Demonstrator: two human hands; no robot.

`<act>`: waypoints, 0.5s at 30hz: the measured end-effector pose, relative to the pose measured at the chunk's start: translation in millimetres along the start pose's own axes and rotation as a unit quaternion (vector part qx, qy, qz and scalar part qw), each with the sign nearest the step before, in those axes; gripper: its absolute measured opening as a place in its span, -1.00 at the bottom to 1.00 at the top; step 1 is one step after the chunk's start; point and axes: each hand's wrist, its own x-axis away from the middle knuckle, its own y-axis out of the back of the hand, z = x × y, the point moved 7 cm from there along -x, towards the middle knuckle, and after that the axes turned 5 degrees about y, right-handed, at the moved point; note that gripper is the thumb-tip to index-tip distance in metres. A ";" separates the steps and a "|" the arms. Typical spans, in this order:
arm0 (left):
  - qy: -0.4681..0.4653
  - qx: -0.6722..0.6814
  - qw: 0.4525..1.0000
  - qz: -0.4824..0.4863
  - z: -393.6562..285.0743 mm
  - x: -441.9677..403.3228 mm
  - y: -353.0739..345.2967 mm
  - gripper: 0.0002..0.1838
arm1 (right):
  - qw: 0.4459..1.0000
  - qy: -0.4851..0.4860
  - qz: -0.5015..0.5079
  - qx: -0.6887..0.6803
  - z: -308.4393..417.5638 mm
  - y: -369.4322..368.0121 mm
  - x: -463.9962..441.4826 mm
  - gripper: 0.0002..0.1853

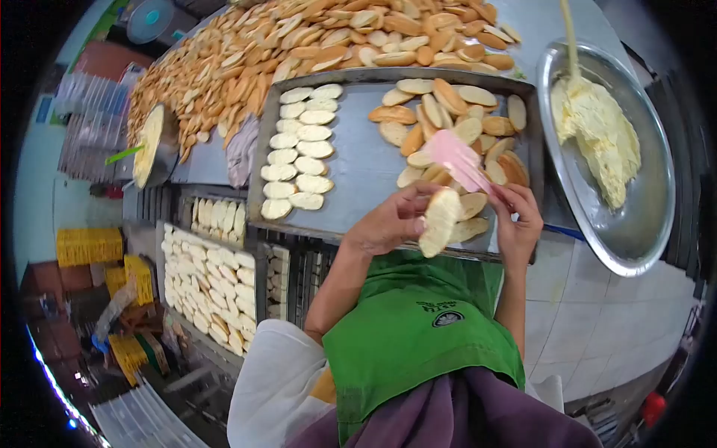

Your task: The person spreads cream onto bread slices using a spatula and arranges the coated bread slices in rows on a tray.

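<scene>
My left hand (pixel 392 222) pinches an oval bread slice (pixel 441 222) over the near edge of the metal tray (pixel 345 172). The slice is tilted, with a pale cream-coloured face showing. In my right hand (pixel 517 216) is the handle of a spatula with a wide pink blade (pixel 457 158); the blade is just above the slice, over the loose bread. Two columns of pale coated slices (pixel 315 133) lie along the tray's left side. Loose bread slices (pixel 448 97), brown crust or pale side up, are heaped on its right side.
A big heap of bread slices (pixel 321 37) covers the table behind the tray. To the right stands a steel bowl (pixel 651 224) of yellow cream (pixel 601 134) with a stick in it. A grey cloth (pixel 241 151) and another cream bowl (pixel 163 160) lie left, above a tray of slices (pixel 209 284).
</scene>
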 end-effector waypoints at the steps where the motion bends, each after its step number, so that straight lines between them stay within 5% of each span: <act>1: -0.022 -0.003 0.999 0.026 -2.7 3.1 -6.3 -0.14 | 0.997 -0.036 -0.011 -0.069 -12.2 -0.6 3.5 -0.78; 3: -0.078 0.049 0.994 0.059 8.2 9.6 -3.3 -0.17 | 0.987 -0.096 0.002 -0.128 -24.6 18.4 5.1 -0.77; 6: -0.169 -0.032 0.977 -0.124 -30.7 64.2 56.4 -0.24 | 0.965 -0.140 -0.007 -0.224 -36.1 -2.9 17.3 -0.77; 10: -0.136 -0.304 0.852 -0.404 -53.3 136.3 129.2 -0.43 | 0.957 -0.176 -0.021 -0.228 -48.4 2.2 19.4 -0.78; 11: -0.123 -0.370 0.818 -0.423 -50.4 148.7 150.9 -0.44 | 0.960 -0.174 -0.020 -0.219 -48.3 2.6 18.6 -0.78; 15: -0.078 -0.347 0.825 -0.439 -46.4 166.1 178.8 -0.45 | 0.957 -0.186 -0.024 -0.221 -49.6 0.2 15.2 -0.77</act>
